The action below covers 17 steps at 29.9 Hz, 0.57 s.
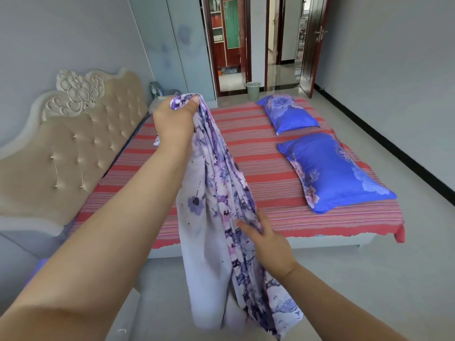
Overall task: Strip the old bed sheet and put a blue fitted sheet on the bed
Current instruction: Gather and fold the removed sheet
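Left hand [176,119] grips the floral sheet [221,217] bunched, high above the bed [258,168]; the sheet hangs vertically; right hand [266,242] pinches it lower.

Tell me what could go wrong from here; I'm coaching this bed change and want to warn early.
1. The floral sheet hangs bunched from the left hand toward the floor; its lower end may drag or get stepped on.
2. The right hand grips only folds at the side, so the bundle could slip.
3. Two blue pillows lie on the striped cover, blocking its removal.
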{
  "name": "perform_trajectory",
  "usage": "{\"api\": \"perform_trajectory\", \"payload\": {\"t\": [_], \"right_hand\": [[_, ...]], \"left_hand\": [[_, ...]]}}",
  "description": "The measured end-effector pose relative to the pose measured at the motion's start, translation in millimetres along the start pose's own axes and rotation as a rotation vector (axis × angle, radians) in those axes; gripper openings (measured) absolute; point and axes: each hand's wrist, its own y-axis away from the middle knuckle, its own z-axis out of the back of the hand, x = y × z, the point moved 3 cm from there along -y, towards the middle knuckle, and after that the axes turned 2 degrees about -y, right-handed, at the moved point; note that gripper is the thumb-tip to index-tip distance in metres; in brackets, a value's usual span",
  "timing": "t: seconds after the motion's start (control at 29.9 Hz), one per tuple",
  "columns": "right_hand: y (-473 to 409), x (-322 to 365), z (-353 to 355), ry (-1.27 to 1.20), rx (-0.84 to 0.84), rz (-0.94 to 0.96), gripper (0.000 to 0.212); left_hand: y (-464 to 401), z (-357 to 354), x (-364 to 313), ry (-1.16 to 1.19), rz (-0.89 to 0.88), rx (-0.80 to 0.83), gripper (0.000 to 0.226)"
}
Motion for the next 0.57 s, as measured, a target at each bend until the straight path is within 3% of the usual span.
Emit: {"api": "perform_trajectory", "payload": {"t": [0.1,0.17,0.3,0.47,0.57], "right_hand": [[-2,7,-8,-0.142,0.223,-0.264,0.052],[-8,15,-6,-0.114,0.129,-0.368,0.05],[-19,26,-13,-0.197,-0.002,-0.516,0.069],[-40,16,-23,-0.311,-0.201,-0.641,0.053],[-38,4,-20,-0.334,-0.395,-0.614,0.036]], "left_hand": [[7,-8,3,0.095,0.08,0.013,0.011],[10,-11,2,0.142,0.111,0.008,0.01],[19,-20,-3,0.197,0.124,0.012,0.008],[23,-26,-12,0.206,0.11,0.048,0.01],[18,-20,-13,0.177,0.094,0.063,0.009]]}}
